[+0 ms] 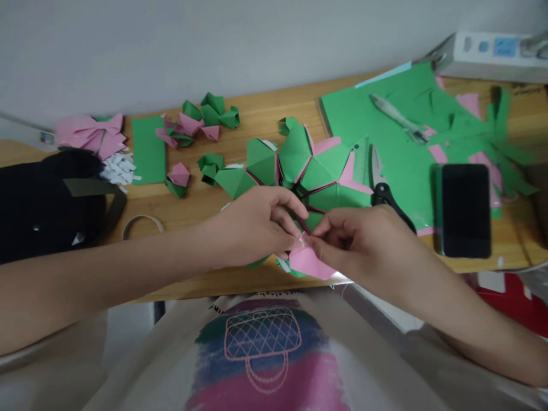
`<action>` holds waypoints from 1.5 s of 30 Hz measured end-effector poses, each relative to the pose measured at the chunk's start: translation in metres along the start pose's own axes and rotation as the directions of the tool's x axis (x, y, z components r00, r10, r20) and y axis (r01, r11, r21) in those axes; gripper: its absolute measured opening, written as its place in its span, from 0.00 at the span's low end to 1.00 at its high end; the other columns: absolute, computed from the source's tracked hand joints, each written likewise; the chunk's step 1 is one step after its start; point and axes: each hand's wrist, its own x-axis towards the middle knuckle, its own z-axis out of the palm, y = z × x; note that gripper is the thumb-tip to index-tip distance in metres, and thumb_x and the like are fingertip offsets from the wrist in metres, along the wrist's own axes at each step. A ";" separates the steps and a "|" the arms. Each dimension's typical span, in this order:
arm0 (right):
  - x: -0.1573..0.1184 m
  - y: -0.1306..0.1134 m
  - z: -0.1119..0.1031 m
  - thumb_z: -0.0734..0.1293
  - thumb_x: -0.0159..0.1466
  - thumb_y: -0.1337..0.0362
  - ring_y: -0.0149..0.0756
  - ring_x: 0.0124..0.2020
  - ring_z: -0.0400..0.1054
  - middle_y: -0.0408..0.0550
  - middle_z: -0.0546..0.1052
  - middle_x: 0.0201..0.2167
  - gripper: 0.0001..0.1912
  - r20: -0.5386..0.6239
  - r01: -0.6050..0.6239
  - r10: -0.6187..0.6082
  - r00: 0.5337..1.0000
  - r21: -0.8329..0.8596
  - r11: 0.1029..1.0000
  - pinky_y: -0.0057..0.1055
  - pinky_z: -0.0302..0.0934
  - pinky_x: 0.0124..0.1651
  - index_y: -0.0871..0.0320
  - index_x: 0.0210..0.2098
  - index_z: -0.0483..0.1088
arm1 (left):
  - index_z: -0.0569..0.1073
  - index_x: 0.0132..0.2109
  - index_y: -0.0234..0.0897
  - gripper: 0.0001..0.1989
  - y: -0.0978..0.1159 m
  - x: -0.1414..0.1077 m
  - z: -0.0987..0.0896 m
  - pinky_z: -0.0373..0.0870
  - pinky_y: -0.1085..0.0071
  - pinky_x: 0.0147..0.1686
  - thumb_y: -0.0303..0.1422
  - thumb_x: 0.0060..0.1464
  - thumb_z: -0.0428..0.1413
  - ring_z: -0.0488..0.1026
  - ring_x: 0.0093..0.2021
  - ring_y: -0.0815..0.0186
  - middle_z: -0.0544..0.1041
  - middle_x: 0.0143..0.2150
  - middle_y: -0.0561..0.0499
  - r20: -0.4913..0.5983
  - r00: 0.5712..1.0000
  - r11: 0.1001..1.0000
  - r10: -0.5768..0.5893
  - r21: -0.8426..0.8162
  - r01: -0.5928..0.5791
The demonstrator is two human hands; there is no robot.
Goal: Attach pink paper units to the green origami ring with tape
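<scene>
A green and pink folded-paper flower [322,165] lies on the wooden table, its green petals fanned round a dark centre. At its near side, a pink paper piece [311,264] is pinched by both hands. My left hand [263,222] comes in from the left, its thumb and fingers closed at the piece's upper left corner. My right hand [355,237] grips the same piece from the right between thumb and forefinger. A small whitish patch shows between the fingertips; I cannot make out what it is. The hands partly cover the flower's near petals.
Folded paper pieces [212,111], a green sheet [149,149] and white scraps [119,169] are at the left, beside a black bag [51,200]. On the right are green paper [402,171], scissors [381,182], a pen [398,117], a phone [466,211] and a white power strip [492,54].
</scene>
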 end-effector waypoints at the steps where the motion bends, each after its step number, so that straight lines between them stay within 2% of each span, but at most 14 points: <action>1: 0.001 -0.001 -0.001 0.68 0.58 0.66 0.26 0.14 0.55 0.39 0.68 0.12 0.12 -0.005 0.012 -0.012 1.000 -0.040 0.999 0.29 0.46 0.21 0.56 0.19 0.69 | 0.71 0.39 0.36 0.14 0.000 0.000 0.000 0.68 0.79 0.23 0.23 0.41 0.60 0.75 0.26 0.70 0.77 0.26 0.56 0.002 1.000 1.000 0.008 0.000 -0.008; 4: 0.003 -0.003 -0.005 0.69 0.57 0.65 0.26 0.12 0.52 0.39 0.65 0.10 0.14 -0.012 0.054 -0.056 0.998 -0.146 0.988 0.30 0.43 0.21 0.55 0.17 0.67 | 0.71 0.38 0.36 0.13 0.003 0.000 0.001 0.68 0.78 0.22 0.25 0.43 0.61 0.73 0.22 0.70 0.76 0.24 0.57 0.012 0.999 1.000 0.030 -0.010 -0.030; 8: 0.006 -0.005 -0.009 0.70 0.57 0.66 0.25 0.12 0.48 0.39 0.62 0.09 0.18 0.017 0.121 -0.121 0.993 -0.253 0.960 0.31 0.40 0.21 0.56 0.13 0.63 | 0.70 0.36 0.36 0.11 0.006 0.001 0.003 0.68 0.77 0.22 0.24 0.43 0.60 0.73 0.22 0.70 0.75 0.23 0.57 0.005 0.999 0.999 0.039 -0.018 -0.039; 10: 0.008 -0.005 -0.011 0.71 0.56 0.65 0.25 0.12 0.46 0.39 0.60 0.09 0.21 0.008 0.112 -0.116 0.993 -0.302 0.947 0.32 0.39 0.21 0.55 0.12 0.61 | 0.70 0.36 0.36 0.12 0.005 0.001 0.003 0.69 0.76 0.23 0.23 0.42 0.61 0.74 0.23 0.69 0.75 0.24 0.56 0.007 0.999 0.999 0.037 -0.013 -0.037; 12: 0.011 -0.002 -0.015 0.73 0.54 0.64 0.25 0.13 0.46 0.39 0.59 0.09 0.19 -0.027 0.078 -0.092 0.995 -0.321 0.944 0.32 0.39 0.21 0.56 0.12 0.63 | 0.70 0.37 0.36 0.13 0.004 0.001 0.001 0.70 0.75 0.24 0.24 0.42 0.61 0.74 0.24 0.67 0.76 0.25 0.56 0.021 0.999 0.999 0.032 -0.023 -0.031; 14: 0.013 0.003 -0.020 0.73 0.53 0.65 0.25 0.14 0.49 0.38 0.61 0.11 0.13 -0.015 0.075 -0.082 0.997 -0.269 0.960 0.31 0.41 0.20 0.56 0.16 0.69 | 0.70 0.39 0.36 0.15 0.001 0.000 -0.001 0.71 0.75 0.24 0.25 0.41 0.62 0.75 0.24 0.67 0.77 0.26 0.55 0.055 0.998 0.999 0.026 -0.037 -0.024; 16: 0.016 0.008 -0.024 0.71 0.55 0.67 0.25 0.15 0.52 0.37 0.63 0.12 0.06 0.083 0.135 -0.125 0.989 -0.136 0.981 0.29 0.44 0.20 0.56 0.21 0.74 | 0.70 0.41 0.36 0.18 -0.001 -0.001 -0.005 0.71 0.75 0.23 0.26 0.41 0.62 0.74 0.23 0.68 0.78 0.27 0.55 0.083 0.996 0.999 0.025 -0.038 -0.022; 20: 0.021 0.010 -0.024 0.67 0.60 0.67 0.23 0.15 0.51 0.35 0.63 0.13 0.09 0.267 0.177 -0.185 0.946 0.054 0.983 0.26 0.42 0.19 0.55 0.25 0.76 | 0.69 0.44 0.37 0.19 -0.005 -0.003 -0.009 0.69 0.76 0.20 0.27 0.41 0.62 0.73 0.22 0.68 0.78 0.27 0.55 0.099 0.995 0.999 0.032 -0.010 -0.031; 23: 0.024 0.006 -0.020 0.66 0.60 0.67 0.22 0.15 0.51 0.35 0.63 0.13 0.11 0.338 0.160 -0.173 0.925 0.066 0.985 0.25 0.40 0.18 0.56 0.23 0.75 | 0.68 0.43 0.37 0.19 -0.005 -0.004 -0.011 0.69 0.76 0.20 0.28 0.42 0.63 0.74 0.24 0.67 0.79 0.28 0.54 0.098 0.995 0.999 0.037 0.018 -0.039; 29: 0.027 0.000 -0.017 0.62 0.56 0.77 0.24 0.16 0.56 0.37 0.69 0.15 0.12 0.395 0.142 -0.146 0.907 0.037 0.989 0.26 0.45 0.19 0.57 0.23 0.73 | 0.69 0.45 0.37 0.19 -0.006 -0.007 -0.013 0.65 0.77 0.18 0.29 0.43 0.62 0.73 0.23 0.68 0.79 0.26 0.54 0.075 0.996 0.991 0.041 0.122 -0.050; 34: 0.027 0.000 -0.018 0.61 0.55 0.76 0.25 0.16 0.58 0.37 0.69 0.15 0.13 0.385 0.172 -0.187 0.904 0.072 0.982 0.26 0.46 0.19 0.56 0.23 0.73 | 0.69 0.48 0.37 0.19 -0.010 -0.009 -0.015 0.67 0.76 0.22 0.28 0.47 0.59 0.74 0.25 0.68 0.80 0.29 0.54 0.093 0.993 0.988 0.075 0.129 -0.087; 40: 0.025 0.002 -0.015 0.61 0.57 0.74 0.24 0.16 0.55 0.36 0.65 0.14 0.11 0.366 0.185 -0.200 0.909 0.076 0.980 0.26 0.45 0.20 0.56 0.24 0.73 | 0.71 0.46 0.35 0.16 -0.009 -0.009 -0.016 0.66 0.79 0.23 0.28 0.48 0.58 0.75 0.25 0.69 0.80 0.28 0.55 0.090 0.994 0.987 0.068 0.137 -0.080; 42: 0.023 0.004 -0.014 0.62 0.58 0.72 0.24 0.16 0.52 0.36 0.63 0.14 0.11 0.328 0.207 -0.218 0.919 0.066 0.976 0.26 0.43 0.20 0.56 0.25 0.73 | 0.71 0.46 0.36 0.17 -0.010 -0.009 -0.017 0.67 0.79 0.23 0.29 0.47 0.59 0.76 0.26 0.69 0.81 0.29 0.54 0.090 0.993 0.988 0.078 0.122 -0.089; 45: 0.015 0.006 -0.011 0.62 0.59 0.71 0.24 0.15 0.50 0.35 0.63 0.14 0.10 0.204 0.264 -0.264 0.943 0.027 0.964 0.26 0.43 0.21 0.55 0.30 0.76 | 0.72 0.46 0.37 0.19 -0.013 -0.009 -0.019 0.69 0.77 0.22 0.29 0.43 0.62 0.78 0.28 0.65 0.82 0.30 0.53 0.085 0.993 0.991 0.084 0.093 -0.092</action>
